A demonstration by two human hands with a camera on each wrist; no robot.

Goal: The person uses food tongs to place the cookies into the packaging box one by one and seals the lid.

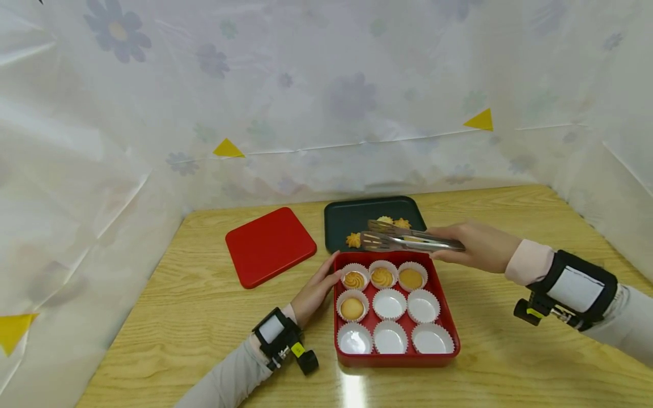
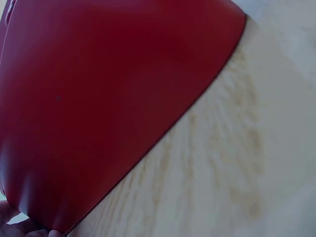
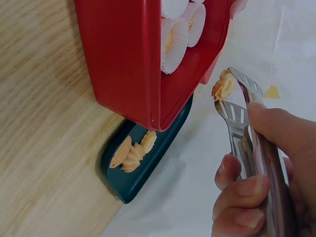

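As hand (image 1: 475, 247) grips, tongs (image 1: 425, 245) point left, crosswise

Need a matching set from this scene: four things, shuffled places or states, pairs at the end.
1. tongs
2. tray
3. lid
4. box

A. holds nine paper cups
B. gripped in the right hand
C. flat on the table, left of the tray
D. dark green, carrying cookies

Pairs: 1-B, 2-D, 3-C, 4-A
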